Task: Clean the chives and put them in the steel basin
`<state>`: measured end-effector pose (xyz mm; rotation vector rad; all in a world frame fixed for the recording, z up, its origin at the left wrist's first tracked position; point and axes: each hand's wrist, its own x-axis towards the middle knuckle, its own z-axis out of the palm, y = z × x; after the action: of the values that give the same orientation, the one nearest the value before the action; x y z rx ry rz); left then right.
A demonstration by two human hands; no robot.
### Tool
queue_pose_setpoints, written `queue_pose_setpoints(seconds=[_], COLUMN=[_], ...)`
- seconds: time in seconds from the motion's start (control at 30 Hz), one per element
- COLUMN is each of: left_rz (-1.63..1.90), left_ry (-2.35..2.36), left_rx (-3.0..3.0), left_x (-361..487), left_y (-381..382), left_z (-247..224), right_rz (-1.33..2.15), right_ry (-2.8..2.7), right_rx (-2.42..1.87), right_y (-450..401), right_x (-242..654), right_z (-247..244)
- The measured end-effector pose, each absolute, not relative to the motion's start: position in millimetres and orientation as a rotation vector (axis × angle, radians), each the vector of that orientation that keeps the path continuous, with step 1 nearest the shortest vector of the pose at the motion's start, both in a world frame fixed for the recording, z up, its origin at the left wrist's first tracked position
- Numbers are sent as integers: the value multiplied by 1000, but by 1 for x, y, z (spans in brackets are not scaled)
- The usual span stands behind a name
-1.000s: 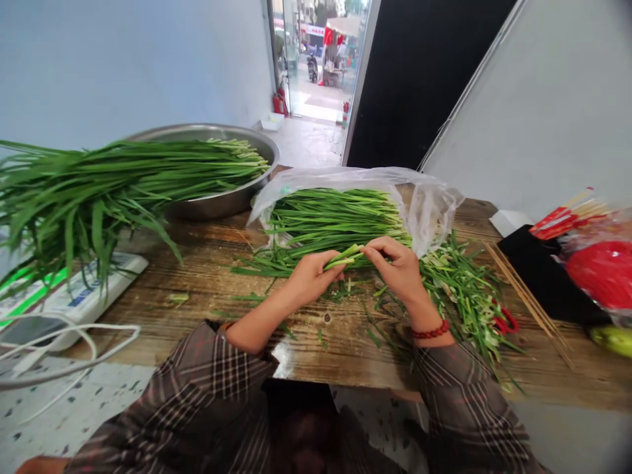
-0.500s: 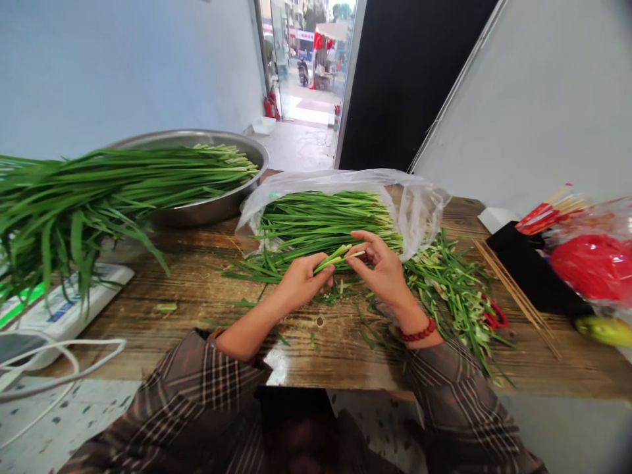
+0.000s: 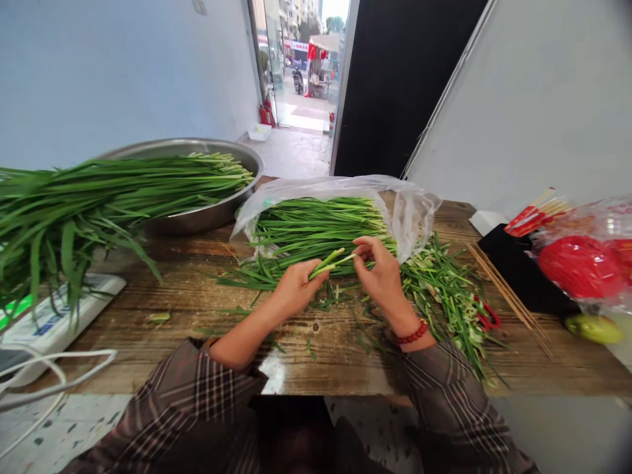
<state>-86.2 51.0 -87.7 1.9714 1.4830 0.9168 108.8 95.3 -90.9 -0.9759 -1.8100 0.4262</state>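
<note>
Between my hands are a few garlic chives (image 3: 330,263), their pale stem ends pointing right. My left hand (image 3: 299,288) is closed around them lower down. The thumb and forefinger of my right hand (image 3: 379,273) pinch the pale tip of one stalk. Just beyond, a thick pile of chives (image 3: 316,227) lies in an opened clear plastic bag (image 3: 417,220). A heap of trimmed leaves and stem scraps (image 3: 449,289) spreads to the right of my right hand. More chives (image 3: 133,187) rest across a steel basin (image 3: 207,214), leaves hanging over its left side.
A white scale (image 3: 74,316) with cables stands at the left under the hanging leaves. Red-handled scissors (image 3: 488,317) lie by the scraps. Wooden skewers (image 3: 513,303), a black box (image 3: 528,276) and a red bag (image 3: 582,266) are on the right of the wooden table (image 3: 197,289).
My right hand has drawn slightly away from my left, and its fingers now pinch one stalk's tip. The camera view has shifted a little.
</note>
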Motion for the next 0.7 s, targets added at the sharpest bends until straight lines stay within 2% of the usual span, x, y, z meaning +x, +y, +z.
queue_pose_setpoints(seconds=[0.1, 0.2, 0.33, 0.43, 0.57, 0.7], left_rz=[922, 920, 886, 894, 965, 1071], left_ry=[1527, 1530, 1554, 1515, 1542, 1719], left_rx=[1962, 1978, 2046, 2092, 2029, 2048], left_x=[-89, -90, -90, -90, -90, -98], left_y=[51, 51, 51, 50, 50, 51], left_z=[-88, -90, -95, -96, -91, -87], right_rz=[403, 525, 525, 533, 529, 469], right_ry=[-1696, -1814, -1943, -1950, -1628, -1383], right_rx=[-1017, -891, -768, -888, -1157, -1208], right_y=[101, 98, 94, 100, 120, 141], right_x=[122, 125, 113, 111, 132, 160], right_z=[-83, -76, -80, -90, -102, -109])
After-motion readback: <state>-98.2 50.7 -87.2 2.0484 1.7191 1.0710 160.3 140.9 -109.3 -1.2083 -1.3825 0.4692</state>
